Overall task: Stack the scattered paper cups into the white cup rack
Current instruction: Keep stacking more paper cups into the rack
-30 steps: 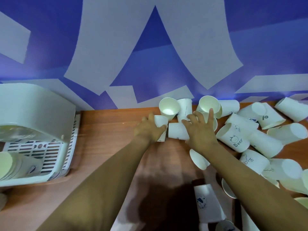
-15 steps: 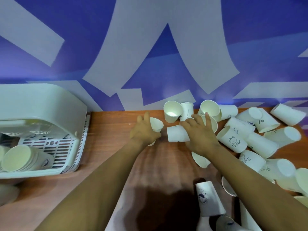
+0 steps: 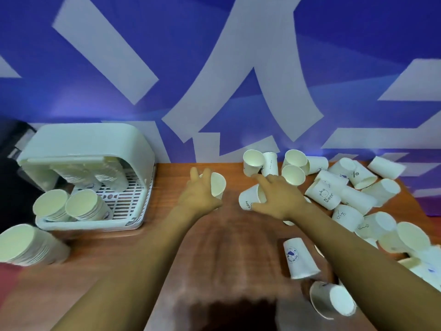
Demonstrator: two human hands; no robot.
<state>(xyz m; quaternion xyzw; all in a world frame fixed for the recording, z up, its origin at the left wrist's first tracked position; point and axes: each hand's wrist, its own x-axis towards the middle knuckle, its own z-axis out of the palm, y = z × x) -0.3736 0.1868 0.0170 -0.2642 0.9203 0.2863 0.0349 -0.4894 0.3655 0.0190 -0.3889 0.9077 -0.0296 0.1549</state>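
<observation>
1. The white plastic cup rack (image 3: 140, 185) is sitting at the left rear of the brown wooden surface (image 3: 171, 235), against the wall.
2. Two stacks of white paper cups (image 3: 71, 207) are lying inside the rack, at its front.
3. Another cup stack (image 3: 31, 244) is lying before the rack, at the left edge.
4. Scattered white paper cups (image 3: 346, 197) are lying in a heap at the right.
5. One upturned paper cup (image 3: 299, 258) is standing nearer, before the heap.

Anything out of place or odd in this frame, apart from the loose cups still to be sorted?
One thing: a nested cup stack lies on its side on the wooden table, in front of the white cup rack rather than inside it. The stacks inside the rack lean too. No cup looks crushed, though motion blur hides detail.
</observation>
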